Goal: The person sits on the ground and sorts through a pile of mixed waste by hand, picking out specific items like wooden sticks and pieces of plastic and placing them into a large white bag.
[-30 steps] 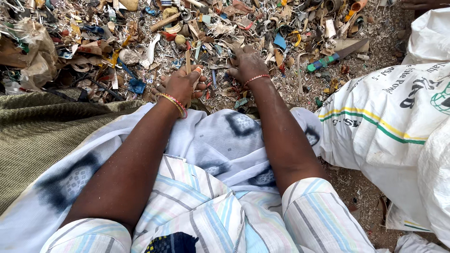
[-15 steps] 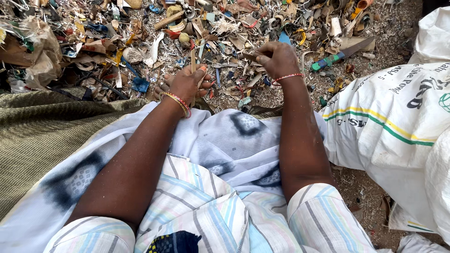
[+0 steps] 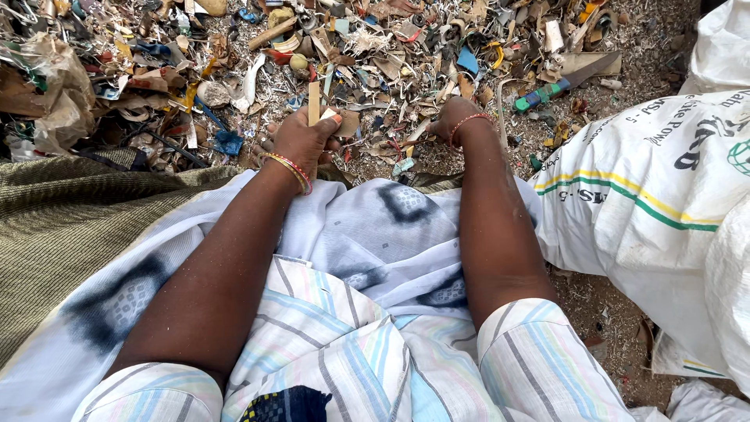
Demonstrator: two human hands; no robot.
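My left hand (image 3: 303,142) is closed around a flat pale strip (image 3: 314,102) that sticks up above the fingers, with a few small scraps held with it. Gold and red bangles ring that wrist. My right hand (image 3: 451,119), with a thin red bangle, reaches down into the litter of scraps (image 3: 375,55) on the ground; its fingers are hidden behind the wrist and among the pieces. A white cloth with dark blotches (image 3: 367,234) lies over my lap under both forearms.
A big white woven sack (image 3: 648,211) with green and yellow stripes lies at my right. An olive woven cloth (image 3: 70,227) covers the ground at my left. A green-handled knife (image 3: 558,84) lies among the scraps at the far right.
My right hand has come back from the far scraps toward me and lowered into the litter beside the cloth. My left hand keeps its strip and has barely moved.
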